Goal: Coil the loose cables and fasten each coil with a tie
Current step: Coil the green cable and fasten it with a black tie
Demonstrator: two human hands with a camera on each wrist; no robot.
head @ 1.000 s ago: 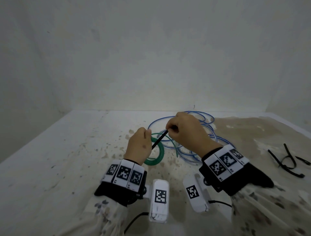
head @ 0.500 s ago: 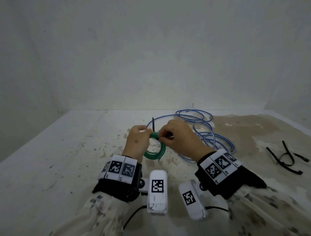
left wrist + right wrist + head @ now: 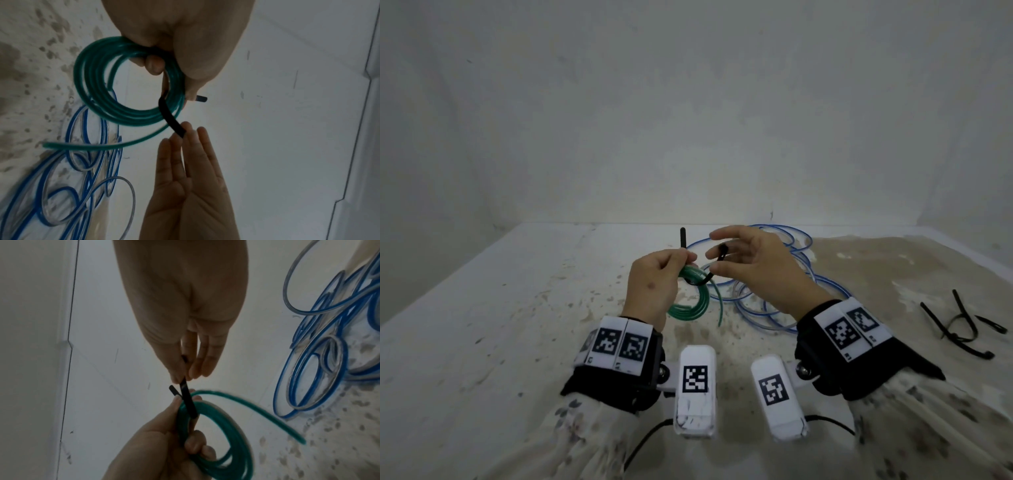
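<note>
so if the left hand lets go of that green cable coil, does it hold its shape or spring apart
Probably springs apart. The green cable coil has a free end jutting out stiffly, so it looks springy. The black tie only passes under it, ends not yet joined. Left hand alone grips the loops. It seems light, hanging from a few fingers.

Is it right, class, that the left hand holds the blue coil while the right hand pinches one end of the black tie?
Not quite: the left hand holds the green coil, as the left wrist view shows. The right hand does pinch the black tie.
</note>
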